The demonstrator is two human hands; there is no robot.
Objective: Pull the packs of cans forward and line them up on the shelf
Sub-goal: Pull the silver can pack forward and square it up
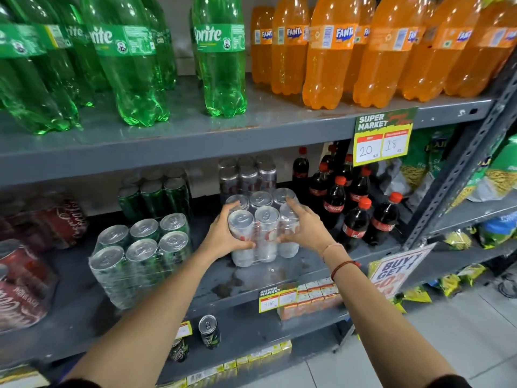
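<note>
Silver cylindrical cans, shrink-wrapped six-pack, frame centre on grey metal shelf; left hand and right hand clasp its sides. Label lettering blurred; rear packs shadowed.

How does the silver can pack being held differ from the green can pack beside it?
The silver pack is gripped by both hands, left and right; the green pack is untouched. The silver pack sits farther back; the green pack is nearer the shelf edge. Both are shrink-wrapped six-packs, upright.
</note>
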